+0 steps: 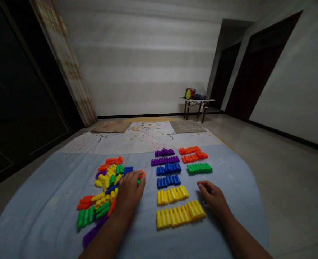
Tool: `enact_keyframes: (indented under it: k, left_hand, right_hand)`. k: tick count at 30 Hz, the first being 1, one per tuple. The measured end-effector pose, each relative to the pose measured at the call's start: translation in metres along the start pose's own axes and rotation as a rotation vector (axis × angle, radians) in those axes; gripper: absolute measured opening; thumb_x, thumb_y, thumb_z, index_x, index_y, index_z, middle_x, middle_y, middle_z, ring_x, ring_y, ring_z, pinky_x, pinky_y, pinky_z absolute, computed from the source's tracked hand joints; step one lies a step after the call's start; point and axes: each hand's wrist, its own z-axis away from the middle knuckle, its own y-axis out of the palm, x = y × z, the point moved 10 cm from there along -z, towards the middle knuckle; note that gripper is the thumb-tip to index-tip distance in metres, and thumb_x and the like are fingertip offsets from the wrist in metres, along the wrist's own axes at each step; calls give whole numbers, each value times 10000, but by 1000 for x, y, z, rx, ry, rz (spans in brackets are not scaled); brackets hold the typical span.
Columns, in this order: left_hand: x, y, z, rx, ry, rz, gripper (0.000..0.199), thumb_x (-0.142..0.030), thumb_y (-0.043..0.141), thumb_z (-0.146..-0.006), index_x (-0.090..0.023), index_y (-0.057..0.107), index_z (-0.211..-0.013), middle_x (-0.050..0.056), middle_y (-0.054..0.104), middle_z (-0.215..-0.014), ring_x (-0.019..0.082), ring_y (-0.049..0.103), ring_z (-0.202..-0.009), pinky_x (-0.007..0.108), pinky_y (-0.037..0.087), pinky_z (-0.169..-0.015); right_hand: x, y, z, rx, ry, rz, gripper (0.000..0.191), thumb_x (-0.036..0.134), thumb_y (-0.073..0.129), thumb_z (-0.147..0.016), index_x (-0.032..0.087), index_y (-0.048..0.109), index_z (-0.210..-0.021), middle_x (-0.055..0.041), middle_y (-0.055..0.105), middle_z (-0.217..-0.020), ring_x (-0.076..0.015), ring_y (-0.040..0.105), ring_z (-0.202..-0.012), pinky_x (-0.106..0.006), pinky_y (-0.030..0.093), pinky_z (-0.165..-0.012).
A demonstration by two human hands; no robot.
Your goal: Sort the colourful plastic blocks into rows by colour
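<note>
My left hand (pixel 130 190) is over the right side of a mixed pile of short plastic tubes, with its fingers curled down. A green tube (pixel 138 182) and an orange tube (pixel 142 174) show at its fingertips; what it grips is partly hidden. Yellow tubes (pixel 102 199), green tubes (pixel 85 218) and purple tubes (pixel 92 233) lie in that pile. My right hand (pixel 214 199) rests on the cloth with fingers curled together and nothing visible in them. Left of it are rows of yellow tubes (pixel 180 215); farther off lie blue rows (pixel 169 181) and a green row (pixel 199 168).
Purple rows (pixel 165 160) and orange rows (pixel 194 157) lie at the far side of the sorted group. A light blue cloth (pixel 223 162) covers the round table. Two flat mats (pixel 188 126) lie at its far edge. A small table (pixel 196 100) with bags stands by the wall.
</note>
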Motion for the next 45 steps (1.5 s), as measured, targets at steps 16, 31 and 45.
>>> enact_keyframes:
  k: [16,31,45]
  left_hand:
    - [-13,49,42,186,81,89,296,-296,361,-853,-181,605,-974,70,634,-972,185,568,-952,350,433,-869]
    - [-30,29,53,146,77,77,268,-244,355,-853,-195,604,-938,52,633,-930,179,567,-908,337,426,-833]
    - [4,-9,36,-10,3,32,250,-291,388,-836,-203,619,-874,62,641,-906,183,572,-876,338,413,-814]
  right_hand:
    - [9,-5,1,-77,-61,-24,347,470,494,-733,153,618,-799,38,483,-518,-103,423,-457,-213,336,-428]
    - [2,-5,6,-35,19,29,461,558,521,-669,155,621,-868,50,492,-495,-108,446,-429,-231,385,-423]
    - [-4,-8,3,-18,26,63,492,568,530,-644,152,626,-889,42,516,-505,-115,459,-436,-239,390,-432]
